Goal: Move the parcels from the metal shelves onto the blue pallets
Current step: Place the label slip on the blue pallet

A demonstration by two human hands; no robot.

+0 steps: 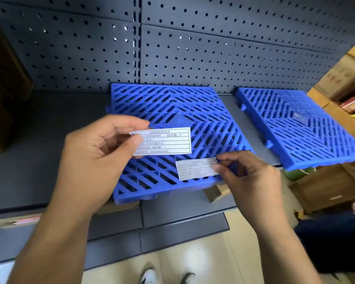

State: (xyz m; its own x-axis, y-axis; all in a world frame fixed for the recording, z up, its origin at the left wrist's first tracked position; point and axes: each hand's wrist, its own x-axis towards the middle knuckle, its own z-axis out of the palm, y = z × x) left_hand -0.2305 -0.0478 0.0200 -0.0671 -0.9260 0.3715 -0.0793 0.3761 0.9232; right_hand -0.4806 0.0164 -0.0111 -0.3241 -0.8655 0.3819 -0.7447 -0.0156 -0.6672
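From the head view, we hold a white paper label in each hand above the nearer blue pallet [172, 128], which lies flat on the grey metal shelf [49, 144]. Our left hand [98, 152] pinches the larger label [164, 141] by its left end between thumb and forefinger, the other fingers curled in. We judge it is lifted face up so that the print can be read.

Our right hand [252, 177] pinches the smaller label [197, 169] at its right end, low over the pallet's front edge, perhaps to lay it down there. Both labels run long axis left to right, print upward.

A second blue pallet [303, 128] sits beside the first, apart from it. Neither pallet carries any parcel; brown cartons [336, 187] stand lower right, which may be the parcels.
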